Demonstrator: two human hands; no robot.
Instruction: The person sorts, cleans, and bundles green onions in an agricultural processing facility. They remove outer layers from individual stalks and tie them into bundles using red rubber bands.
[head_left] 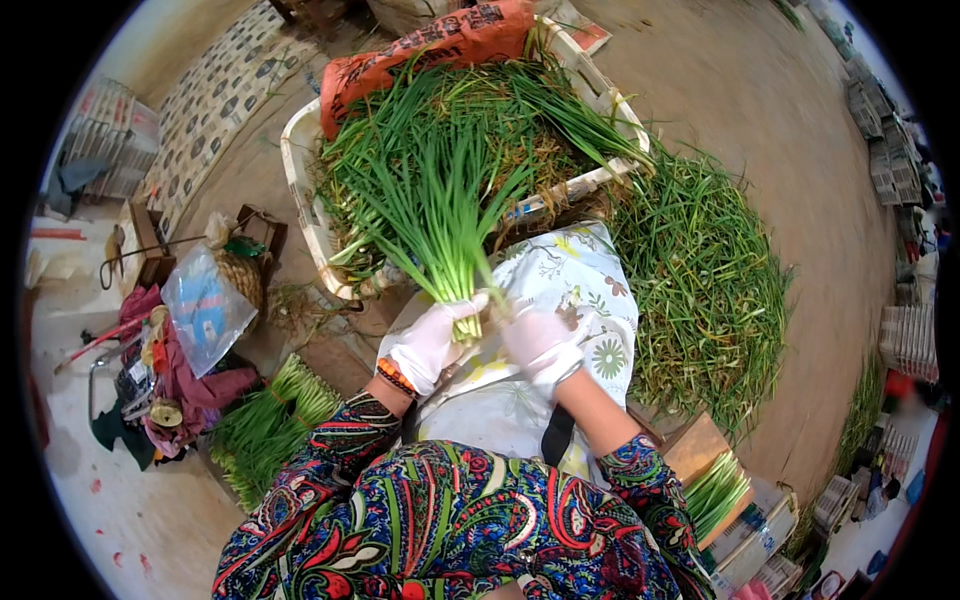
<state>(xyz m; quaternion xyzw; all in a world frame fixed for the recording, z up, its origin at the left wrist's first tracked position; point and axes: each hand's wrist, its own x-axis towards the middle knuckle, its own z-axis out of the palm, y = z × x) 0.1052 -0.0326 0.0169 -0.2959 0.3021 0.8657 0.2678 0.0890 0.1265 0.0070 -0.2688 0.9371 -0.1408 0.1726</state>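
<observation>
Green-stalk bundle [450, 220] gripped in left fingers [452, 313]; right fingers [514, 320] blurred, grip unclear; brown floor [800, 190], leafy heap [710, 290], patterned flooring [215, 120].

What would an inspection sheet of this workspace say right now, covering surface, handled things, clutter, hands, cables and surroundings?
Surface: white floral-print cloth over the lap; brown floor beyond.
Handled things: bunch of long green stalks with pale ends, held up; loose green stalks heaped in a white plastic crate.
Clutter: large heap of loose green leaves right of the lap; clear plastic bag and maroon cloth at left.
Hands: white-gloved left hand grips the bunch near its pale ends; white-gloved right hand is close beside, blurred, grip unclear.
Cables: nothing seen near the hands.
Surroundings: orange sack along the crate's far rim; patterned mat at upper left.
</observation>
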